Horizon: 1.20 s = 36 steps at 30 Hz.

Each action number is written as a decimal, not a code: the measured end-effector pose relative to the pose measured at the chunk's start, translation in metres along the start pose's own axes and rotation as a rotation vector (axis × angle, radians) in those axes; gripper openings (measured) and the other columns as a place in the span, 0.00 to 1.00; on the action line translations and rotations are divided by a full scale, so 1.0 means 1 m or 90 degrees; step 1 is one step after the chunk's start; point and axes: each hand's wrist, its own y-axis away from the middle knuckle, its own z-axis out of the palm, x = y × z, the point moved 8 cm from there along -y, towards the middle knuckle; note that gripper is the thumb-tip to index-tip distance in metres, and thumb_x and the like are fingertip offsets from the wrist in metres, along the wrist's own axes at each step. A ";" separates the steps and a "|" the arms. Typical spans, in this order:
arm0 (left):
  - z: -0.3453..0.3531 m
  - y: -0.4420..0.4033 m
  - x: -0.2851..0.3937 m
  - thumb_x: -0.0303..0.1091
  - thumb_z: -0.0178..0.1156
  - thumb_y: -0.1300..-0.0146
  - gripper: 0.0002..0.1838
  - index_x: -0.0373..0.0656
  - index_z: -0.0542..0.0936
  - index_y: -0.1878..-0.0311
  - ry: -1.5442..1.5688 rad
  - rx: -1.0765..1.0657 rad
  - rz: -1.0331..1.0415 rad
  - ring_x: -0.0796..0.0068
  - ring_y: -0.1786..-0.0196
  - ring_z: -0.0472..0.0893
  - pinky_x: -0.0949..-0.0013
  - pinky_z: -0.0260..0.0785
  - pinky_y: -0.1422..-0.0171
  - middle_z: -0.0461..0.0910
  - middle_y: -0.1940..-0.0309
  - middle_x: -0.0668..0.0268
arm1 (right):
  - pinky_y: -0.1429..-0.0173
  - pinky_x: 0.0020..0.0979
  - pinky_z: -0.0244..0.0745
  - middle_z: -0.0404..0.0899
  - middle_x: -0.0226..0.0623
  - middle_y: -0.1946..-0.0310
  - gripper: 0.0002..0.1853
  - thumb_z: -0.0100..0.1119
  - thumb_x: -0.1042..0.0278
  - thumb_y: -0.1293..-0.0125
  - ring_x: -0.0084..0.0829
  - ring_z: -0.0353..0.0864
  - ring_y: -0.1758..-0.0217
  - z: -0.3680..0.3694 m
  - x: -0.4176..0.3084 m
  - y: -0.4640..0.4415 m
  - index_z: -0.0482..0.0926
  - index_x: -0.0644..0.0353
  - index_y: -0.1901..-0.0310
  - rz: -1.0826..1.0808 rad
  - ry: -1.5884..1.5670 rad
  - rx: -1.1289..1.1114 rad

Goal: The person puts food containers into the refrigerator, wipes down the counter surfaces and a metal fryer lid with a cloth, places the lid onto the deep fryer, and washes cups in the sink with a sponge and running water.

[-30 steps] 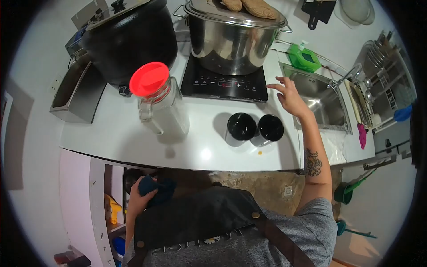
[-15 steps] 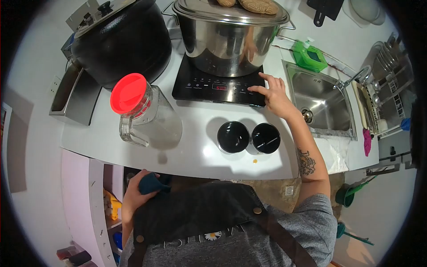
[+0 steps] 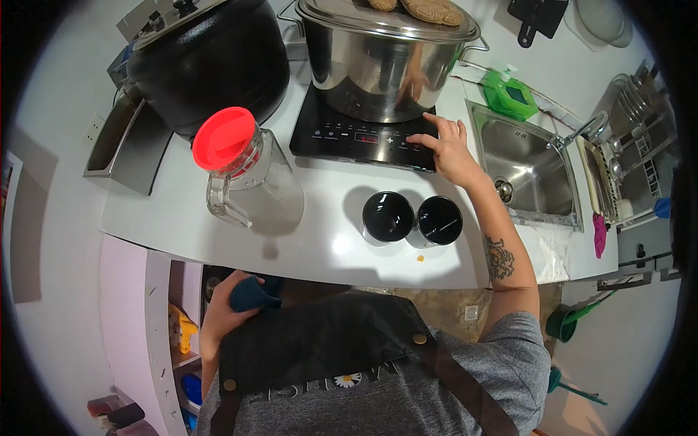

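My right hand (image 3: 449,150) reaches over the right end of the black induction cooktop (image 3: 363,149), fingers spread and holding nothing, the index fingertip at its control panel. A large lidded steel pot (image 3: 371,73) stands on the cooktop. Down at the counter's front edge, my left hand (image 3: 225,309) is closed round a dark teal cloth (image 3: 253,294). Two dark cups (image 3: 387,217) (image 3: 439,220) stand side by side in front of the cooktop. To their left is a glass pitcher (image 3: 270,190) with a red lid (image 3: 225,138).
A big black pot (image 3: 211,69) stands at the back left beside a steel container (image 3: 127,149). On the right are a sink (image 3: 527,163), a green soap holder (image 3: 511,96) and a dish rack (image 3: 632,149). Shelves (image 3: 156,327) are below left.
My right hand has moved left from beside the cooktop onto its control panel. The left hand still grips the cloth. The camera view has shifted slightly.
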 end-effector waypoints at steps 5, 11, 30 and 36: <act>0.002 0.008 -0.001 0.24 0.65 0.63 0.22 0.39 0.73 0.59 0.000 0.009 0.003 0.63 0.57 0.77 0.69 0.65 0.51 0.77 0.62 0.62 | 0.35 0.57 0.39 0.61 0.39 0.44 0.27 0.49 0.87 0.58 0.41 0.58 0.39 -0.010 0.013 0.000 0.76 0.44 0.56 0.034 -0.012 0.065; 0.013 0.012 -0.005 0.23 0.65 0.63 0.22 0.39 0.73 0.59 -0.007 0.009 -0.020 0.63 0.57 0.77 0.70 0.65 0.51 0.77 0.62 0.62 | 0.36 0.53 0.42 0.63 0.39 0.46 0.27 0.47 0.88 0.58 0.44 0.60 0.42 0.000 0.022 0.016 0.76 0.45 0.57 0.037 -0.044 0.090; 0.037 0.008 0.014 0.24 0.65 0.63 0.22 0.39 0.74 0.59 -0.034 0.028 -0.075 0.63 0.61 0.75 0.72 0.64 0.54 0.73 0.67 0.60 | 0.52 0.39 0.66 0.74 0.41 0.59 0.20 0.48 0.79 0.49 0.41 0.73 0.56 -0.002 -0.023 -0.017 0.76 0.48 0.54 0.022 0.031 -0.126; 0.035 0.004 0.001 0.28 0.67 0.62 0.21 0.41 0.74 0.60 -0.032 0.017 -0.094 0.66 0.59 0.75 0.72 0.63 0.52 0.74 0.66 0.62 | 0.60 0.42 0.72 0.78 0.48 0.75 0.22 0.47 0.75 0.48 0.46 0.78 0.68 -0.019 0.012 0.018 0.72 0.50 0.49 0.171 -0.008 -0.162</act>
